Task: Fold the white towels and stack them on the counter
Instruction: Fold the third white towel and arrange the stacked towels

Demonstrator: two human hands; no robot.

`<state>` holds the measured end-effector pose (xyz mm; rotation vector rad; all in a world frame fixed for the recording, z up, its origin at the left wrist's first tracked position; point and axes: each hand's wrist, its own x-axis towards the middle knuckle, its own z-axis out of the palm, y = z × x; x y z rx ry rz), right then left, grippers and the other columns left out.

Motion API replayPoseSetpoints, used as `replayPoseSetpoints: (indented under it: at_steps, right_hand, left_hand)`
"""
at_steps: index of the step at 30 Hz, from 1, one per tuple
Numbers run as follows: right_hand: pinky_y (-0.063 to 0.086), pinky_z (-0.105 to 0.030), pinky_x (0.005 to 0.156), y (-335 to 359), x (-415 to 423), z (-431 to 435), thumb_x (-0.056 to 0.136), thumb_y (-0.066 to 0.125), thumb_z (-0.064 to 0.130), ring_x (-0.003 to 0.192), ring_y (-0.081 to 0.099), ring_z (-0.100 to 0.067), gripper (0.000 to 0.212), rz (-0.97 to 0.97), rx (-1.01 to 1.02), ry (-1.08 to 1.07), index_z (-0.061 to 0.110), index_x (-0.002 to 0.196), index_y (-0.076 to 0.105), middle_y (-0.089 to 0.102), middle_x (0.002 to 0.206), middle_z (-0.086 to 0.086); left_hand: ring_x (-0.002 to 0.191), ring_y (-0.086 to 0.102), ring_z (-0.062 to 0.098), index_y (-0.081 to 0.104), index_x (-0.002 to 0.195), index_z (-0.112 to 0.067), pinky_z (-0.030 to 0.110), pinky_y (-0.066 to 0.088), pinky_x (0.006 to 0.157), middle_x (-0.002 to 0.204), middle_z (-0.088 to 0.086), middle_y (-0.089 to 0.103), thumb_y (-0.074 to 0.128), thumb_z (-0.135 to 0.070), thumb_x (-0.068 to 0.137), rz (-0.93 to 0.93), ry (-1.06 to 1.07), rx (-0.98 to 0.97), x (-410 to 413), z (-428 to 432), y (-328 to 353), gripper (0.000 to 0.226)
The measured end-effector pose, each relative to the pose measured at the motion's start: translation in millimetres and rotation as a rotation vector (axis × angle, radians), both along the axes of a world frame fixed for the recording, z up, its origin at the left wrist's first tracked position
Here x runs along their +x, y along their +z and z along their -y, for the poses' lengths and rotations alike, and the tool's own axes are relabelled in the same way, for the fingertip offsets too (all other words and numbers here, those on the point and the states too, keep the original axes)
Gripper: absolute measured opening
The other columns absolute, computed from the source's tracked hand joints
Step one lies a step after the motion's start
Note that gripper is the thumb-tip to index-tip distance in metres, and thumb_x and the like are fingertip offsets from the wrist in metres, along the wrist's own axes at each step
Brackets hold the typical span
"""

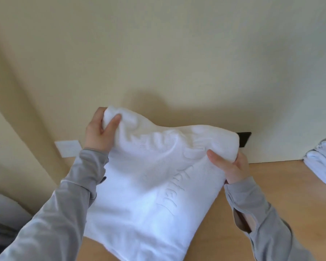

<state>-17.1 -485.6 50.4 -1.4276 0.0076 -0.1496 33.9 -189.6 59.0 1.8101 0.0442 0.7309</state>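
A white towel (143, 194) with raised lettering hangs in front of me, its lower part lying on the wooden counter (282, 187). My left hand (100, 132) grips the towel's upper left corner, thumb over the cloth. My right hand (230, 166) grips the upper right edge lower down, so the top edge slopes to the right. A stack of folded white towels (324, 162) sits on the counter at the far right, partly cut off by the frame.
A cream wall (177, 53) rises directly behind the counter. A white wall plate (68, 148) sits low at the left, and a dark plate (244, 139) shows behind the towel's right corner. Grey bedding (4, 213) lies at the lower left.
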Motion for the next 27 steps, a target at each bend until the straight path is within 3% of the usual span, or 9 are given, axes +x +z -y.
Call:
replayPoseSetpoints:
  at_steps: [3,7,10,12,16,19,22,25,27]
  right_hand:
    - [0.054,-0.021,0.055,0.9,-18.6,47.2,0.075,0.069,0.003,0.073,0.071,-0.009,0.022,0.04,0.005,-0.101,0.012,0.095,0.067,0.074,0.079,0.006]
    - [0.055,-0.021,0.054,-19.9,-36.1,116.3,0.071,0.073,0.011,0.07,0.07,-0.009,0.018,0.019,0.021,-0.248,0.018,0.087,0.068,0.074,0.076,0.008]
    - [0.051,-0.014,0.05,-48.5,-38.9,168.3,0.074,0.073,0.007,0.064,0.068,-0.001,0.019,-0.026,0.032,-0.375,0.019,0.087,0.066,0.073,0.072,0.009]
    - [0.053,-0.014,0.054,-70.6,-36.7,203.2,0.076,0.073,0.007,0.068,0.068,-0.001,0.021,-0.07,0.014,-0.454,0.015,0.095,0.066,0.071,0.081,0.007]
    - [0.05,-0.034,0.084,-122.0,-26.5,263.6,0.077,0.074,0.013,0.096,0.062,-0.022,0.035,-0.234,-0.004,-0.54,0.01,0.108,0.058,0.063,0.1,-0.002]
    - [0.043,-0.034,0.088,-169.4,-25.2,299.3,0.076,0.074,0.005,0.107,0.056,-0.032,0.042,-0.437,-0.04,-0.568,0.005,0.11,0.05,0.058,0.113,-0.016]
    - [0.044,-0.041,0.097,-208.4,-32.5,335.8,0.074,0.077,0.008,0.112,0.055,-0.035,0.063,-0.677,-0.002,-0.491,-0.007,0.126,0.046,0.055,0.125,-0.021]
    - [0.049,-0.043,0.088,-226.7,-35.2,374.4,0.077,0.072,0.007,0.102,0.06,-0.029,0.05,-0.763,0.162,-0.308,0.001,0.122,0.05,0.058,0.124,-0.016]
    - [0.048,-0.043,0.083,-228.0,-35.2,398.4,0.084,0.064,0.024,0.1,0.06,-0.026,0.042,-0.803,0.332,-0.248,0.007,0.12,0.05,0.059,0.122,-0.012]
  left_hand:
    - [0.052,0.046,-0.004,0.053,0.082,-0.025,0.006,0.036,0.05,0.058,-0.016,0.053,0.059,-0.03,0.087,0.004,-0.084,0.054,7.6,58.0,5.9,0.009]
    - [0.058,0.047,-0.001,0.049,0.085,-0.02,0.015,0.04,0.055,0.067,-0.009,0.052,0.057,-0.038,0.085,-0.097,-0.221,0.123,23.8,148.3,-8.1,0.019]
    - [0.076,0.052,0.021,0.049,0.092,-0.017,0.029,0.041,0.068,0.082,0.002,0.057,0.058,-0.034,0.089,-0.217,-0.287,0.215,37.2,225.4,-33.8,0.02]
    - [0.097,0.053,0.029,0.052,0.108,-0.011,0.036,0.042,0.087,0.104,0.012,0.059,0.057,-0.034,0.09,-0.322,-0.304,0.267,47.0,279.6,-54.6,0.03]
    - [0.127,0.039,0.033,0.035,0.139,-0.01,0.045,0.031,0.107,0.141,0.014,0.039,0.05,-0.042,0.093,-0.598,-0.376,0.418,62.2,374.0,-104.3,0.058]
    - [0.139,0.024,0.03,0.018,0.148,-0.016,0.042,0.022,0.113,0.153,0.008,0.021,0.048,-0.046,0.092,-0.841,-0.434,0.475,52.8,413.2,-157.6,0.07]
    - [0.139,0.023,0.028,0.019,0.148,-0.016,0.04,0.022,0.112,0.154,0.007,0.02,0.048,-0.044,0.093,-0.951,-0.323,0.444,26.4,415.2,-203.7,0.068]
    - [0.138,0.024,0.03,0.024,0.146,-0.014,0.042,0.024,0.112,0.153,0.009,0.022,0.052,-0.037,0.092,-0.995,-0.071,0.342,-2.7,390.7,-231.5,0.065]
    - [0.135,0.028,0.034,0.028,0.144,-0.012,0.046,0.028,0.11,0.151,0.012,0.025,0.057,-0.033,0.09,-1.027,0.117,0.257,-23.7,366.5,-243.4,0.065]
